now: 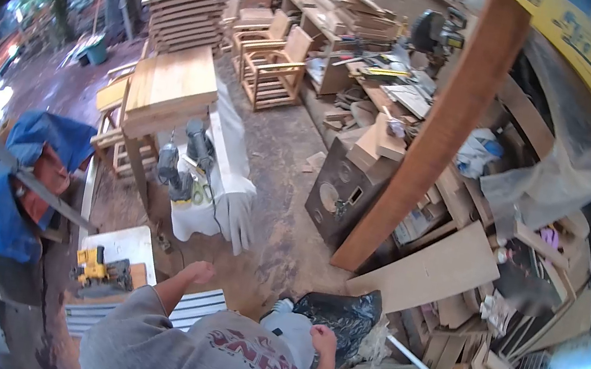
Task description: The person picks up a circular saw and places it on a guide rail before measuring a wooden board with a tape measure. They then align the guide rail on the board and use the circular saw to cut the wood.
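My left hand (198,272) hangs in front of my body with its fingers curled in, and I see nothing in it. Over my right leg is my right hand (321,337), closed loosely like a fist, also with no object showing. Ahead of the left hand stands a bench draped in white cloth (233,201), with dark power tools (198,142) lying on it. A black plastic bag (349,308) lies by my right hand. To the left of my left arm, a yellow power tool (92,267) rests near a white board (128,250).
Wooden armchairs (275,66) and a stack of wooden panels (184,11) stand farther back. A tall reddish plank (439,131) leans beside a dark speaker box (337,192). Wood offcuts (469,365) cover the right side. A blue tarp (8,221) hangs at left.
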Tool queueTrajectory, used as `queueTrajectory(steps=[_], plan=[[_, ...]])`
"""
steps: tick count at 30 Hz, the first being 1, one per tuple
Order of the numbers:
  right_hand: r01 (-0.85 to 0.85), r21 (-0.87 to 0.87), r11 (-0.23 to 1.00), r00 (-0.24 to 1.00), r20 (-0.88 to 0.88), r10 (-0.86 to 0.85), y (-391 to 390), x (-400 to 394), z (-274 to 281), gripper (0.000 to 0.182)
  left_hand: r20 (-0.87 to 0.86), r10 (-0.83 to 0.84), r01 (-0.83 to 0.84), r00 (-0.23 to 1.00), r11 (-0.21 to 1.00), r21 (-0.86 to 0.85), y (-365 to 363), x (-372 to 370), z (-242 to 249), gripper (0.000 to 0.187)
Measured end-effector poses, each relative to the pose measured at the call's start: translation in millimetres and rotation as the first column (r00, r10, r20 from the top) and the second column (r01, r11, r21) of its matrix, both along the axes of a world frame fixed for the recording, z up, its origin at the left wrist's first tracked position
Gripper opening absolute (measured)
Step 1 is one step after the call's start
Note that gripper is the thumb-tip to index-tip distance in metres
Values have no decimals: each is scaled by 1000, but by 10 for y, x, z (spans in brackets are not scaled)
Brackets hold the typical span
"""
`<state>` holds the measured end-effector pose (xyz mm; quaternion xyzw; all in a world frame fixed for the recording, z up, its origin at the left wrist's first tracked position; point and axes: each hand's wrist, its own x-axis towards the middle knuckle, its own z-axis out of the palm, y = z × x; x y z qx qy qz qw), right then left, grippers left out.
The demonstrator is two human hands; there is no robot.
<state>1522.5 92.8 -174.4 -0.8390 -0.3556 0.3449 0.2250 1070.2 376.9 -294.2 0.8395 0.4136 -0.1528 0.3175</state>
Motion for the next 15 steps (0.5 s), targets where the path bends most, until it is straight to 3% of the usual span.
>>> queueTrajectory(steps=[3, 6, 9, 12, 13, 14, 15], plan=[[-59, -12, 998, 998, -36, 59, 260, 310, -168, 25, 169, 467, -408, 868, 865, -294, -203, 547, 317, 39], [-90, -33, 995, 995, -43, 89, 530, 746, -380, 24, 195, 463, -354, 865, 838, -416, -95, 1088, 110, 40], [-92, -67, 993, 996, -23, 91, 810, 1252, -407, 23, -90, 92, -109, 992, 974, -200, 201, 1802, -236, 38], [115, 45, 992, 989, -97, -110, 1042, 1756, -436, 22, -107, -444, 425, 890, 891, -163, 935, 2639, 231, 41], [164, 68, 984, 969, -199, -148, 1144, 1869, -325, 21, -58, -122, 105, 991, 966, -236, 1117, 2912, 449, 41], [88, 34, 996, 985, -151, -82, 1226, 2006, -354, 22, -46, 223, -226, 974, 922, -314, 1295, 3147, 685, 42], [10, -1, 1000, 994, -107, -10, 1326, 2158, -389, 22, 209, 251, -223, 945, 964, -147, 1436, 3302, 961, 40]])
